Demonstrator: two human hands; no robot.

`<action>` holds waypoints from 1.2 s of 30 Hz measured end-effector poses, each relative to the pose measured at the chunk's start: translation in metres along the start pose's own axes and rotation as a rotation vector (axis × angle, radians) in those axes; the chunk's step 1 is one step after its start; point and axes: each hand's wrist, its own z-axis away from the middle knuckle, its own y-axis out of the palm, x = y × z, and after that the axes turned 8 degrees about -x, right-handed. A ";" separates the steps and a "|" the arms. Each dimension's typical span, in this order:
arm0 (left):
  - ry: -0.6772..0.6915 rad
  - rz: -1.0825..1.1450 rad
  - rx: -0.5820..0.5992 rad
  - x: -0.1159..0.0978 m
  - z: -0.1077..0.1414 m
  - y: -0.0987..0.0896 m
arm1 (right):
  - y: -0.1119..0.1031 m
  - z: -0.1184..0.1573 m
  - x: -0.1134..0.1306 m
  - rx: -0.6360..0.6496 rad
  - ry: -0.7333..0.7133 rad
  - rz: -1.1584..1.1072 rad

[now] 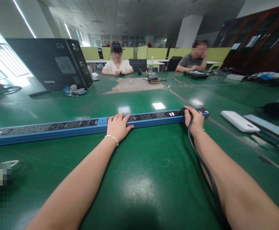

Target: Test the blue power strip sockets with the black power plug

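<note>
A long blue power strip (89, 126) with black sockets lies across the green table, from the left edge to right of centre. My left hand (118, 126) rests on the strip near its middle, fingers spread over the top and thumb at the front side. Near the strip's right end, my right hand (194, 117) is closed around a black plug (183, 111) at the sockets. Whether the plug sits fully in a socket cannot be seen. From it a black cable (202, 158) runs down along my right forearm.
On the green table (139, 166), a white power bank (240, 121) and a phone (269, 127) lie right. A black computer case (58, 64) and gloves (74, 90) are back left. Two people (117, 65) (189, 62) sit at the far side, near a bottle (151, 65).
</note>
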 end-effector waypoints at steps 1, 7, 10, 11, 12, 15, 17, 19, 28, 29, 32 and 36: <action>-0.002 0.003 0.001 0.000 0.000 0.000 | 0.001 -0.001 0.003 -0.059 0.028 -0.028; -0.013 0.039 0.015 0.000 0.000 0.000 | 0.014 0.005 0.046 0.077 -0.048 -0.192; -0.021 0.040 0.027 0.000 0.000 -0.001 | 0.019 0.015 0.068 0.173 -0.103 -0.202; -0.019 0.042 0.023 0.000 0.000 -0.001 | 0.020 0.018 0.073 0.187 -0.115 -0.195; -0.014 0.044 0.018 0.000 0.000 0.000 | 0.020 0.020 0.078 0.200 -0.125 -0.180; -0.010 0.054 0.014 0.000 -0.001 0.000 | 0.019 0.024 0.086 0.248 -0.154 -0.093; -0.015 0.057 0.023 0.001 0.000 0.000 | 0.018 0.025 0.090 0.275 -0.184 -0.009; -0.016 0.058 0.023 0.001 0.000 0.000 | 0.018 0.027 0.095 0.292 -0.215 0.078; 0.003 0.055 0.043 0.001 -0.002 -0.002 | 0.018 0.047 0.095 0.243 -0.285 0.136; 0.006 0.061 0.059 0.004 -0.002 -0.004 | 0.017 0.048 0.095 0.237 -0.287 0.140; -0.076 0.056 0.112 0.019 0.003 -0.012 | 0.017 0.048 0.095 0.215 -0.299 0.140; -0.166 0.001 0.127 0.048 0.023 -0.023 | 0.017 0.049 0.097 0.172 -0.267 0.131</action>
